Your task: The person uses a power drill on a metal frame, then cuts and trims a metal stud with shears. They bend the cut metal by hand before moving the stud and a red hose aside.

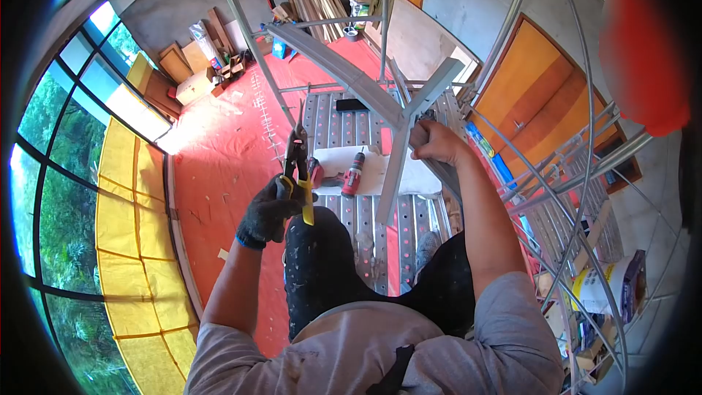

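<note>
My left hand (269,212), in a dark glove, is closed around the yellow-handled tin snips (297,152), whose blades point up and away from me. The bare right hand (440,143) grips a grey metal channel (433,89) close to where several such strips cross. One long channel (340,66) runs from that crossing to the far left, and another strip (395,175) slants down toward my legs. Between my hands, a red cordless drill (353,175) lies on a white sheet or bag (413,173) on the perforated metal platform (365,223). A black phone-like object (351,104) rests farther back.
Scaffold tubes (518,11) and thin braces stand around the platform, mostly on my right. Red sheeting (219,197) covers the floor below. Tall windows (66,168) line the left; wooden planks (322,0) lean on the far wall. A blurred red object (647,51) hangs upper right.
</note>
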### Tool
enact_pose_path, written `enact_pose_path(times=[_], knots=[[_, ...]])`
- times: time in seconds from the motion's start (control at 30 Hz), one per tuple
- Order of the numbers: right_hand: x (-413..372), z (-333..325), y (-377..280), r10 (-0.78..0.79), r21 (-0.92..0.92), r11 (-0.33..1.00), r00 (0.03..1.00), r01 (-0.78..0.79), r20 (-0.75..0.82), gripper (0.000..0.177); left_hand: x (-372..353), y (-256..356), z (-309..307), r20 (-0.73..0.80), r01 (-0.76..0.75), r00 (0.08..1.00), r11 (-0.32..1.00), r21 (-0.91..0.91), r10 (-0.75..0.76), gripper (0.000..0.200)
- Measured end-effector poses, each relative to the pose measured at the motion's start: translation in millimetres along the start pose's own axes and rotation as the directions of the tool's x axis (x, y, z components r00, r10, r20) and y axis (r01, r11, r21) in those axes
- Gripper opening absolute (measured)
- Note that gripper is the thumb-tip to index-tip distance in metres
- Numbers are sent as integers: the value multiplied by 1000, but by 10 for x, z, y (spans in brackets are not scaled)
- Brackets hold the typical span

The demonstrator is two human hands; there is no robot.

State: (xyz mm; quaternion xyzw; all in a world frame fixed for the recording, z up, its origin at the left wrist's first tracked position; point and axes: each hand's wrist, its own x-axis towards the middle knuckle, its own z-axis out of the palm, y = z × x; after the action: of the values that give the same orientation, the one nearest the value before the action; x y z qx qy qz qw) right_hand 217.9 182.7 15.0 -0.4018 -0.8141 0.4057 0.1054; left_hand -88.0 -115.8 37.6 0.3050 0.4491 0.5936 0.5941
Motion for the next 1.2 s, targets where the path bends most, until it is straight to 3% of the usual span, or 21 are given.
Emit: enact_pose_path(times=[0.27,0.3,0.37,0.47,0.57,0.67,0.77,0.87,0.97,1.07,1.17,1.2], knots=[[-178,89,-296,-75,-73,995,991,68,-110,85,69,-21,147,12,-18,1000,896,445,14,38],[-183,106,-336,-90,-92,993,989,79,-120,84,48,-15,215,48,-96,995,838,537,83,38],[-198,157,-406,-88,-115,991,982,69,-169,84,8,-29,390,137,-242,969,681,692,206,38],[-231,216,-517,-103,-118,990,966,77,-239,79,68,62,677,302,-392,873,181,902,383,37],[-224,208,-528,-90,-118,991,961,61,-260,80,169,67,792,308,-328,894,4,945,326,36],[-212,197,-507,-81,-120,992,958,49,-276,83,236,24,833,251,-291,910,79,953,330,36],[-216,173,-496,-78,-118,992,955,46,-287,82,213,71,987,237,-254,911,7,967,338,32],[-228,152,-523,-67,-135,990,955,29,-289,83,309,-77,982,120,-148,920,47,988,373,30],[-211,142,-503,-71,-153,988,952,25,-299,83,365,-59,1012,149,-125,932,-92,988,330,28],[-240,147,-505,-25,-159,987,955,-23,-295,83,418,-44,937,294,-146,880,-378,914,372,20],[-252,154,-524,8,-159,986,964,-52,-266,83,456,56,874,393,-200,809,-424,883,438,18],[-242,157,-540,10,-158,986,967,-52,-256,83,475,104,866,332,-181,874,-396,900,355,16]])
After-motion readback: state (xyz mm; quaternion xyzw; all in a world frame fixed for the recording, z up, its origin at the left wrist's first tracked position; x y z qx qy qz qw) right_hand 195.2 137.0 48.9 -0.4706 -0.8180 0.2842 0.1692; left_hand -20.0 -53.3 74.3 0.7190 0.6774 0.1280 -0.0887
